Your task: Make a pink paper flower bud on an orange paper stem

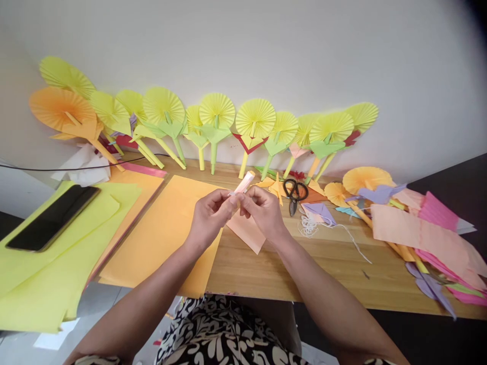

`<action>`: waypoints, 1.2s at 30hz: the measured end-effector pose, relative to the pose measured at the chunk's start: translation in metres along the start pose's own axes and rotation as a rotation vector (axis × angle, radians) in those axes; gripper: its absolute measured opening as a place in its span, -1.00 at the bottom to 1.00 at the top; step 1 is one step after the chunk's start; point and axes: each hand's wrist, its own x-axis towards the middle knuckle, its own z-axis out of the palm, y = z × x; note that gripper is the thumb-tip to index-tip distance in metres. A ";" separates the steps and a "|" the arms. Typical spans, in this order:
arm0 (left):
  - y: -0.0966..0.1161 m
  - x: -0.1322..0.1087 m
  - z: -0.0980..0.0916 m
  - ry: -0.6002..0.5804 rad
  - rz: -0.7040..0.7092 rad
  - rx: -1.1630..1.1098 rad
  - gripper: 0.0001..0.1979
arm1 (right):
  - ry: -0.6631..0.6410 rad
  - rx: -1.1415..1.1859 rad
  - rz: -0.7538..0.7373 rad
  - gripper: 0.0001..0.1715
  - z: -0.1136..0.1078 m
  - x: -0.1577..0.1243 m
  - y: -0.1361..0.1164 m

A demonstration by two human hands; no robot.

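Both hands meet over the middle of the table, fingertips pinched on one narrow piece of folded pale pink paper [244, 181]. My left hand [211, 215] grips its lower left side, thumb and fingers closed. From the other side my right hand [264, 209] is closed on it too. The fingers hide the paper's lower end. Below the hands a flat peach paper piece [249, 233] lies on the wood. Black-handled scissors [294, 195] rest to the right of my right hand, near a tangle of white string [310, 223].
Yellow paper fans on stems [255, 119] lean along the wall. Orange sheets [163, 233] and yellow sheets [68, 263] cover the left side, with a phone [53, 217] on top. Pink, peach and purple paper pieces [429, 233] heap up at the right. The table's front edge is close to my body.
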 end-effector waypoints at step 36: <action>0.004 0.008 -0.003 -0.114 -0.097 -0.246 -0.74 | -0.091 0.114 -0.001 -0.56 -0.004 0.002 -0.004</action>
